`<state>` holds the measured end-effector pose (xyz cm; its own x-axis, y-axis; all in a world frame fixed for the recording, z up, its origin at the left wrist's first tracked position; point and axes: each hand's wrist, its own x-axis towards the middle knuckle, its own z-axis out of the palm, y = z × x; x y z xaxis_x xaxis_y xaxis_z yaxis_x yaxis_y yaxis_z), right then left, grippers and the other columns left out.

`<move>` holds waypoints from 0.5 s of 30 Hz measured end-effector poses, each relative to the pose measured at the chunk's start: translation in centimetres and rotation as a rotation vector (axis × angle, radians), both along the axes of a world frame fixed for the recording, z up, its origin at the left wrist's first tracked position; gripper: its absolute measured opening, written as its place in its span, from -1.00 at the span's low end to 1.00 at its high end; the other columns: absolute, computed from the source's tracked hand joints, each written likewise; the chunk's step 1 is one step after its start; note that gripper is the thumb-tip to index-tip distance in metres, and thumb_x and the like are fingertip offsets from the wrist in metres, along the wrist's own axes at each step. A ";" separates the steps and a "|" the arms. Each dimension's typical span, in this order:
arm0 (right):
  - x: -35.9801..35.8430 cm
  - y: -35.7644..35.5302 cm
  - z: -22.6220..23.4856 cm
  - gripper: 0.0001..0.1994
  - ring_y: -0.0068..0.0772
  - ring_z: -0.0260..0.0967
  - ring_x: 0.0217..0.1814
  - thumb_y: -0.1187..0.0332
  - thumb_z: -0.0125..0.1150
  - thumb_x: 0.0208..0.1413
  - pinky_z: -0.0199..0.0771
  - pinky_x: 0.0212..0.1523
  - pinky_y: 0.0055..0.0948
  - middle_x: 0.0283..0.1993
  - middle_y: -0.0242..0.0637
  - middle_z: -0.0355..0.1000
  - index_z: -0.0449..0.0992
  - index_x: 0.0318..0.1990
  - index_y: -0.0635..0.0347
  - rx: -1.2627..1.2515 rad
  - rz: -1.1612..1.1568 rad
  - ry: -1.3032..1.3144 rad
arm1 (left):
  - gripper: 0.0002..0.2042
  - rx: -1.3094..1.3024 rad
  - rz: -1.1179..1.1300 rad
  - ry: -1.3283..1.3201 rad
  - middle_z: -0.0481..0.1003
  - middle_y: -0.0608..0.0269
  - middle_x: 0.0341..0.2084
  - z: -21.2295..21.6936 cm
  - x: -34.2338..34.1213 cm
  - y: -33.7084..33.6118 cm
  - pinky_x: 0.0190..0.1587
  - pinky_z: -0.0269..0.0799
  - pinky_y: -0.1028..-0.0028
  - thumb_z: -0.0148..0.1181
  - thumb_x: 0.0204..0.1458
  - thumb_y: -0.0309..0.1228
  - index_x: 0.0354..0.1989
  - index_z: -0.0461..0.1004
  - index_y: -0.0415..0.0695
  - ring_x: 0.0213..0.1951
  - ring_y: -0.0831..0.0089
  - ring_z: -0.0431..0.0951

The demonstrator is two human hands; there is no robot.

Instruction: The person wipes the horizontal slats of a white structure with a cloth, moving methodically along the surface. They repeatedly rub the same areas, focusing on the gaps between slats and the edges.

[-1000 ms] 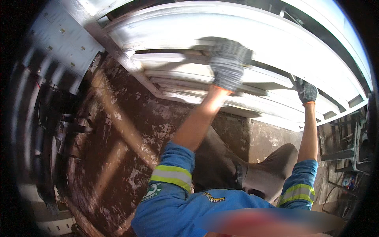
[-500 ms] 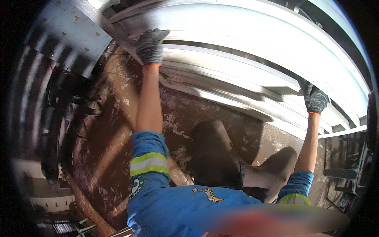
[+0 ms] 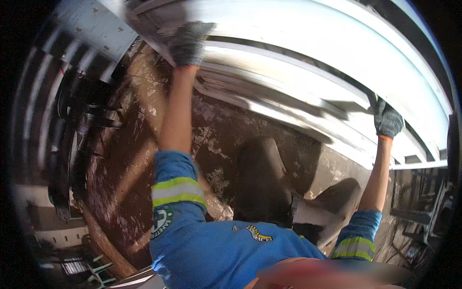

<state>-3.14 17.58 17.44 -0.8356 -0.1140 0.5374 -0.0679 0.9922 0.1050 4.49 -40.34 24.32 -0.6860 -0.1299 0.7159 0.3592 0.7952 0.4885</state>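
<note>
A long, brightly lit white panel (image 3: 298, 36) stretches across the far side, one of several stacked with dark gaps between them. My left hand (image 3: 187, 45), in a grey knit glove with an orange cuff, grips this panel near its left end; motion smears the glove. Further right, my right hand (image 3: 388, 120), gloved alike, holds the panel's near edge, its fingertips partly tucked into the gap and hidden. Both arms reach outward, well apart. Beneath lie more white panels (image 3: 284, 89) with long ledges.
Brown, stained floor (image 3: 211, 130) lies below, around my bent knees. To the left stand dark metal parts (image 3: 91, 118) and a light-blue panel (image 3: 103, 31) with small fittings. A wooden beam (image 3: 108, 245) runs at lower left. Metal framing (image 3: 411, 214) is at the right.
My left hand has moved a little farther away, and the panel's left end has shifted the same way. My right hand has stayed almost in place on the edge.
</note>
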 end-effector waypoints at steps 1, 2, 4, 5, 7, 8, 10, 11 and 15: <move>0.3 -0.3 0.3 -0.52 0.00 0.51 -0.33 -0.12 -0.20 0.21 0.49 -0.30 -0.12 -0.31 -0.10 0.55 0.61 -0.18 -0.06 0.020 -0.070 -0.070 | -0.78 -0.015 0.202 -0.118 0.53 0.17 -0.17 1.0 0.8 -0.8 -0.01 0.48 0.28 0.01 0.13 -0.43 -0.11 0.53 -0.15 -0.18 0.33 0.53; -0.3 -0.2 -0.3 -0.49 0.02 0.51 -0.35 -0.15 -0.21 0.19 0.49 -0.33 -0.09 -0.32 -0.08 0.55 0.61 -0.20 -0.04 0.034 -0.045 -0.043 | -0.77 -0.080 0.294 -0.114 0.54 0.18 -0.18 1.2 1.1 -1.1 -0.03 0.47 0.25 0.04 0.11 -0.41 -0.11 0.54 -0.13 -0.19 0.32 0.53; -0.4 -0.3 -0.5 -0.49 0.02 0.51 -0.34 -0.15 -0.20 0.19 0.49 -0.32 -0.09 -0.32 -0.07 0.54 0.61 -0.18 -0.04 0.006 -0.043 -0.045 | -0.76 -0.265 0.351 -0.018 0.56 0.19 -0.22 1.2 0.8 -0.4 -0.08 0.46 0.22 0.08 0.08 -0.37 -0.11 0.55 -0.11 -0.21 0.29 0.54; -0.4 -0.6 -0.6 -0.49 0.02 0.51 -0.34 -0.16 -0.20 0.19 0.49 -0.32 -0.09 -0.31 -0.07 0.54 0.60 -0.18 -0.04 -0.009 -0.033 -0.048 | -0.75 -0.381 0.323 0.077 0.57 0.19 -0.24 0.7 0.7 0.3 -0.10 0.46 0.21 0.09 0.07 -0.35 -0.11 0.55 -0.11 -0.21 0.27 0.54; -0.6 0.8 -0.1 -0.50 0.01 0.51 -0.33 -0.15 -0.20 0.19 0.49 -0.30 -0.10 -0.31 -0.06 0.54 0.60 -0.15 -0.06 0.014 -0.073 -0.052 | -0.80 -0.356 0.363 -0.017 0.58 0.17 -0.30 2.9 1.3 10.5 -0.02 0.43 0.32 0.11 0.01 -0.38 -0.22 0.60 -0.05 -0.20 0.17 0.55; -0.3 0.3 -0.2 -0.50 0.01 0.51 -0.33 -0.15 -0.20 0.19 0.50 -0.30 -0.10 -0.31 -0.05 0.54 0.60 -0.14 -0.06 0.022 -0.052 -0.069 | -0.81 -0.420 0.401 0.059 0.58 0.18 -0.30 2.6 1.7 11.3 -0.02 0.44 0.31 0.13 -0.02 -0.40 -0.23 0.60 -0.04 -0.20 0.17 0.56; -0.1 0.5 -0.1 -0.51 0.01 0.51 -0.32 -0.15 -0.20 0.20 0.49 -0.28 -0.11 -0.31 -0.07 0.54 0.59 -0.13 -0.07 -0.056 0.032 -0.051 | -0.81 -0.447 0.369 0.126 0.59 0.17 -0.29 1.6 1.4 10.2 -0.04 0.45 0.27 0.16 -0.05 -0.44 -0.23 0.60 -0.03 -0.21 0.17 0.56; -0.2 0.7 0.1 -0.51 0.01 0.51 -0.31 -0.14 -0.21 0.20 0.49 -0.27 -0.12 -0.31 -0.08 0.54 0.59 -0.12 -0.07 -0.094 0.070 -0.040 | -0.80 -0.421 0.308 0.116 0.58 0.15 -0.28 1.6 1.1 8.6 -0.05 0.46 0.25 0.16 -0.05 -0.46 -0.22 0.59 -0.04 -0.21 0.16 0.56; 1.0 -0.9 1.4 -0.50 0.01 0.50 -0.22 -0.13 -0.23 0.22 0.49 -0.21 -0.13 -0.19 -0.11 0.54 0.57 -0.06 -0.06 0.007 -0.097 -0.230 | -0.74 -0.528 0.639 -0.389 0.58 0.03 -0.33 3.5 0.4 -2.0 -0.15 0.48 0.17 0.04 0.02 -0.24 -0.21 0.60 0.00 -0.27 0.07 0.57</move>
<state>-2.18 16.72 18.81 -0.9431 -0.0301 0.3310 0.0049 0.9945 0.1045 4.93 -42.31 27.77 -0.8014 -0.2887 0.5238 -0.3394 0.9406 -0.0009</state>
